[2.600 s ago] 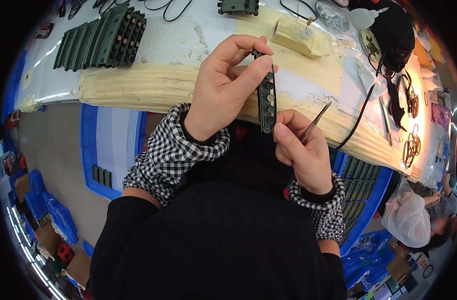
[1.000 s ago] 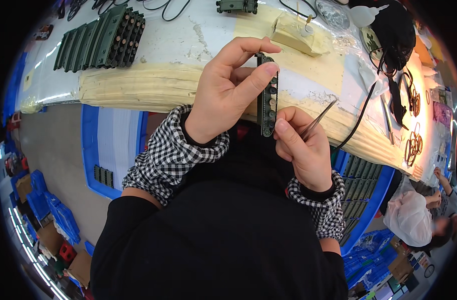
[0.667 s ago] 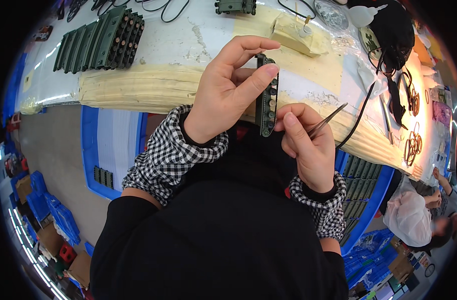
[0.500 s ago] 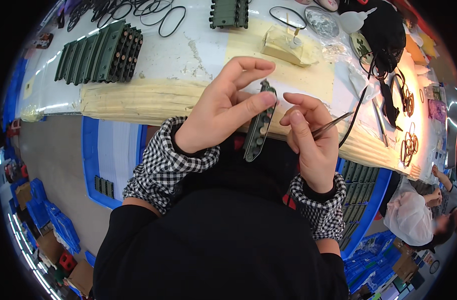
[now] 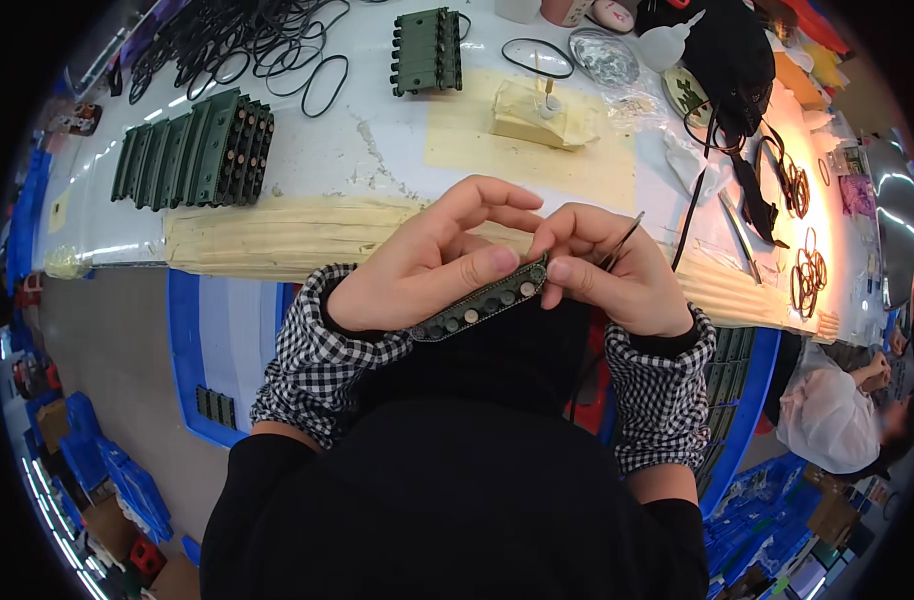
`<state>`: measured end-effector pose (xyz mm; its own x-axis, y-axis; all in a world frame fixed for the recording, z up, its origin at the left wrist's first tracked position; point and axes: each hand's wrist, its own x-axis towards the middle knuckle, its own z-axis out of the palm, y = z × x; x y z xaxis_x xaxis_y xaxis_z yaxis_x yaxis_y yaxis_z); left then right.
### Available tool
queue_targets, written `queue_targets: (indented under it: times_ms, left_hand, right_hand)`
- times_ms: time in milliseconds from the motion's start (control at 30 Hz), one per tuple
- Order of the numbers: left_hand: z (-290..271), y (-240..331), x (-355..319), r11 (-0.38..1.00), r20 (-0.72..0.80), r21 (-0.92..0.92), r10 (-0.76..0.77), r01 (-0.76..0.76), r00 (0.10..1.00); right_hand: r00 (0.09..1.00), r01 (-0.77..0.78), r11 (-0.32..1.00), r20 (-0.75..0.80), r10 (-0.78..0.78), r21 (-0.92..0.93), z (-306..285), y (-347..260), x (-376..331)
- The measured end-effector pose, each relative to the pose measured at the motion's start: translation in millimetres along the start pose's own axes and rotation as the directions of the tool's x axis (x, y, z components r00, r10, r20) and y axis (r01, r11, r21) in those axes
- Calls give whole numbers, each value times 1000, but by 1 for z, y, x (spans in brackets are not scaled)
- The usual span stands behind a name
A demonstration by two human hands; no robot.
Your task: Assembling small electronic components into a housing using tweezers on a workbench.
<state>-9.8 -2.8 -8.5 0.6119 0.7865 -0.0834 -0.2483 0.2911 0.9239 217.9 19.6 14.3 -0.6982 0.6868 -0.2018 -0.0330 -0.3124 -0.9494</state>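
A dark green toy tank chassis (image 5: 485, 302), with a row of round wheels along its visible side, lies slantwise in my left hand (image 5: 432, 262). The left thumb presses on its upper edge, and the fingers behind are partly hidden. A thin ridged band follows the chassis edge. My right hand (image 5: 617, 270) has its thumb and fingertips at the chassis's right end. Slim metal tweezers (image 5: 627, 234) stick up out of the same hand, tip pointing away from the chassis. What the right fingertips pinch there is too small to tell.
Stacked green chassis (image 5: 192, 155) stand at the far left, with another stack (image 5: 427, 55) farther back. Black rubber loops (image 5: 247, 45) pile up behind. A tape-wrapped block (image 5: 537, 120) holds an upright pin. Blue crates (image 5: 189, 350) flank me; a person (image 5: 832, 420) sits at right.
The chassis has turned from nearly upright to a slant, its far end now to the right. My right hand has moved left onto that end. The tweezers have swung more upright.
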Motion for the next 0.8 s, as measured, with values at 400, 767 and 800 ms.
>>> queue_targets:
  times_ms: [400,767,800]
  left_hand:
    - [20,9,-6,231,-75,964,709,-130,701]
    - [15,-18,4,158,-80,983,838,-99,540]
    - [14,-18,4,157,-82,983,837,-94,541]
  right_hand:
    - [942,180,983,-283,-180,-27,27,25,7]
    - [919,207,967,-309,-245,-151,34,33,11]
    - [923,205,965,-295,-246,-165,34,32,11]
